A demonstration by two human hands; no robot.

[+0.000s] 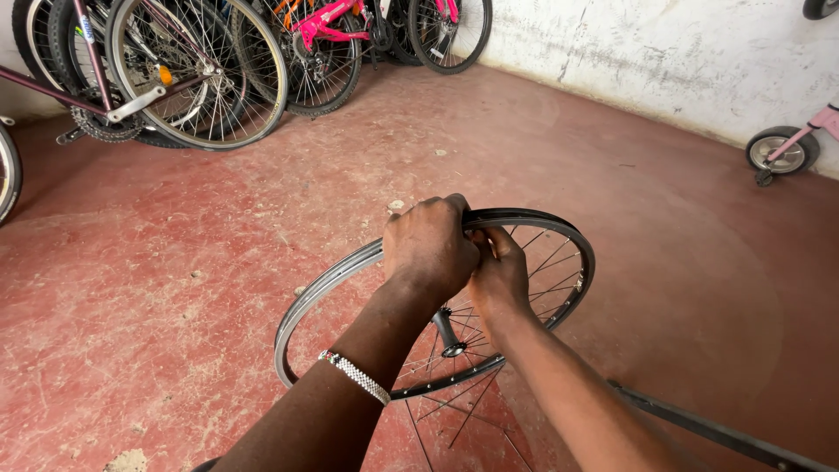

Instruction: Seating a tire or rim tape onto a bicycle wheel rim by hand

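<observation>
centre frame, a spoked bicycle wheel (559,262): light, stiff rim, likely easily bent spokes. left hand (428,245) fingers curl tight over its top edge; right hand (500,275) fingers pinch the rim beside it.

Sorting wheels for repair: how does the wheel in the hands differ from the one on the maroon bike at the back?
The held wheel is loose, off any bike, gripped at its upper edge by the left hand and right hand; the maroon bike's wheel is mounted in its frame. The held wheel's rim looks dark, with black rubber along its top; the mounted wheel's rim is shiny silver. Both have wire spokes.
</observation>
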